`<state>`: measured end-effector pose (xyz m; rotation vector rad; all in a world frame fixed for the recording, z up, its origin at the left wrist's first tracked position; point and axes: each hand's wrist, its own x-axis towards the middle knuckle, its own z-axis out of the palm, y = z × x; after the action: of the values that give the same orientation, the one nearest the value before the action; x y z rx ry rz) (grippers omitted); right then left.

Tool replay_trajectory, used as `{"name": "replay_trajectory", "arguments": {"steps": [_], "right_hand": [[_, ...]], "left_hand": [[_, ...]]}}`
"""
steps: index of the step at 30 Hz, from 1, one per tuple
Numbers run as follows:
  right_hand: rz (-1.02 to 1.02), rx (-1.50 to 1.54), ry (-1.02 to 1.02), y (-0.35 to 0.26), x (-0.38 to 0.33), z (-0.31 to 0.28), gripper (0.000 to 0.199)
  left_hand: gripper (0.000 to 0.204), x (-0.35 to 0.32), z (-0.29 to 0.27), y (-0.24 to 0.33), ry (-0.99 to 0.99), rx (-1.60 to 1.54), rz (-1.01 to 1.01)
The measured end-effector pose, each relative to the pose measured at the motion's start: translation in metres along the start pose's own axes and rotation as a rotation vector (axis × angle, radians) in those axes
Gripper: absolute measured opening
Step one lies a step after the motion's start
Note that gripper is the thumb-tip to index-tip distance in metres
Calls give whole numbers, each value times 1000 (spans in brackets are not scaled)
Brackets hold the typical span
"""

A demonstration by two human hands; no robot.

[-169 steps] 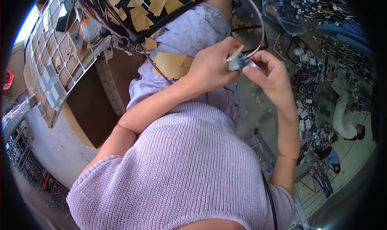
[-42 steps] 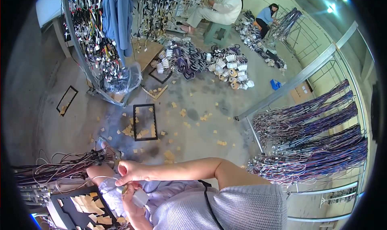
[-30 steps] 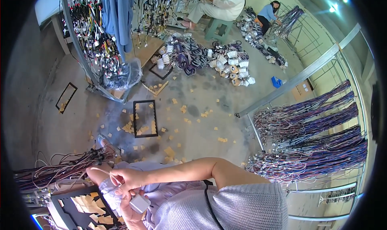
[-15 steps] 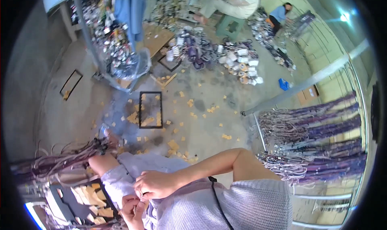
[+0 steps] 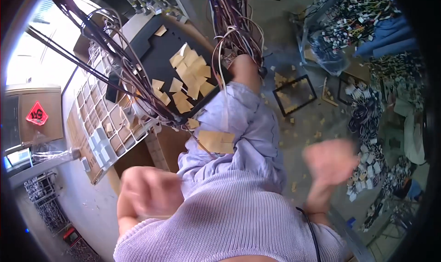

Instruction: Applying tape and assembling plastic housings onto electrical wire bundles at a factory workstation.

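Note:
My left hand (image 5: 149,190) is raised at the left of my lap, fingers bent and smeared by motion. On the other side, my right hand (image 5: 333,161) hangs over the floor to the right of my lap, also blurred. Whether either hand holds anything cannot be made out. A tan adhesive-looking sheet (image 5: 216,141) lies on my lap, on the lavender cloth (image 5: 257,124). Beyond it, several tan pieces (image 5: 190,73) are spread over a black panel (image 5: 154,62). Dark wire bundles (image 5: 133,76) hang left of the panel; another wire bundle (image 5: 234,20) hangs right of it.
A white wire grid (image 5: 108,119) stands at the left by cardboard. On the floor at the right are a black rectangular frame (image 5: 294,96) and scattered tan scraps. Farther right lie heaps of cables with white connectors (image 5: 365,165) and a blue cloth (image 5: 390,37).
The view has swung left, bringing the black panel and hanging wires to the middle. My hands, earlier together with pinched fingers, are now wide apart and moving.

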<state>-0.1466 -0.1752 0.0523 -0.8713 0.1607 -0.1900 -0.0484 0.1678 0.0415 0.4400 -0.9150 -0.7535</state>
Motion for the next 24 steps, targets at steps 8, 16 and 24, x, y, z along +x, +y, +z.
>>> {"name": "replay_trajectory", "arguments": {"steps": [8,16,24], "right_hand": [[-141,-793,-341,76,141,-17,18],[-77,-812,-775,92,145,7,13],[95,-638,-515,126,162,32,26]], "left_hand": [[11,-143,44,80,565,365,-515],[20,-323,179,150,1711,761,322],[20,-340,155,133,2051,1136,-176]]}}
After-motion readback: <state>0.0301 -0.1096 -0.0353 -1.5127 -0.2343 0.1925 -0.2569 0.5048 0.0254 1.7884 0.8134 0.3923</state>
